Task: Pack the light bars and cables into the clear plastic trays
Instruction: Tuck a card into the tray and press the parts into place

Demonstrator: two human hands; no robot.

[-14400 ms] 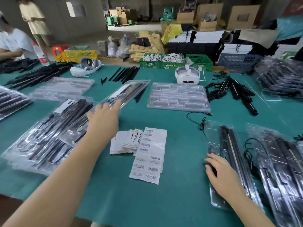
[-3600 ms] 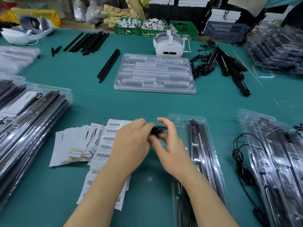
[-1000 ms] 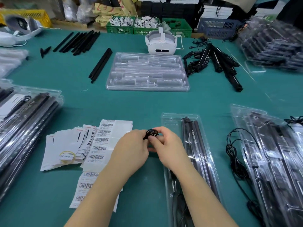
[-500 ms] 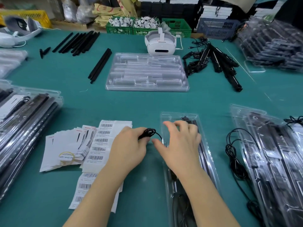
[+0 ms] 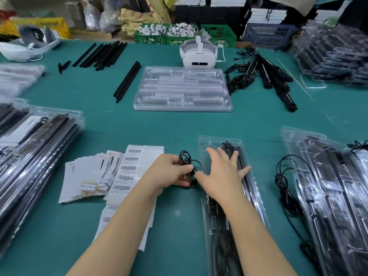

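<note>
Left hand (image 5: pixel 171 172) grips coiled cable (image 5: pixel 186 159); right hand (image 5: pixel 223 172) flat on tray (image 5: pixel 256 188) (light bars inside).

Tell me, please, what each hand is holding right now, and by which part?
The left hand pinches the coiled black cable at the bottom of its loops. The right hand holds nothing; it lies spread on the tray.

Left hand (image 5: pixel 171 171) curled in a pinch; right hand (image 5: pixel 223 172) flat, fingers spread.

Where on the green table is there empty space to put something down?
Bare green cloth lies between the empty clear tray and the barcode labels, and between the tray under the right hand and the loose cable. The left stack of packed trays and the right stack are crowded.
</note>
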